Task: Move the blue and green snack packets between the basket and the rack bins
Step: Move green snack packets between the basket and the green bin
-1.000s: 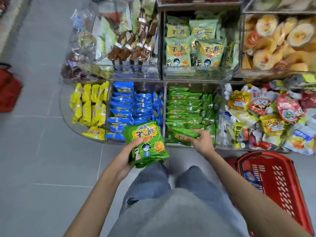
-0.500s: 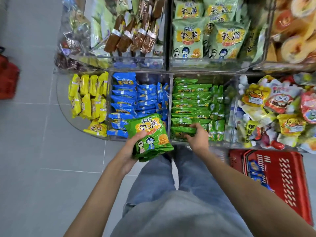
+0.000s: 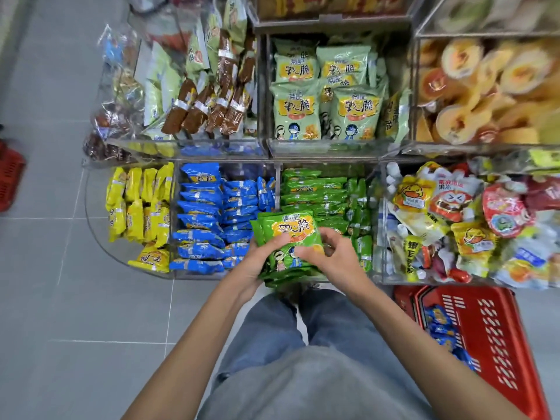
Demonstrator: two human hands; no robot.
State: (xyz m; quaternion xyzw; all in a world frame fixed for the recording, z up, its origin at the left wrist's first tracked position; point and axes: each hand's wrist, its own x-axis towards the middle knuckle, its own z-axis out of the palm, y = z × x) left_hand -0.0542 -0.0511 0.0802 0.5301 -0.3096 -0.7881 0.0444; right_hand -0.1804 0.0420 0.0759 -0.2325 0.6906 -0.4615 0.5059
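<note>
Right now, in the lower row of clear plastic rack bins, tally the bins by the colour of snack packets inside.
Bins of yellow snack packets: 1
Bins of blue snack packets: 1
Bins of green snack packets: 1
Bins of mixed-colour pouches: 1
Total: 4 bins
Not counted: the green packet stack held in the left hand and right hand.

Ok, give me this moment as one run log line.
left hand: holds green stack | right hand: grips same stack | place: at green bin front | basket: blue packets inside
</note>
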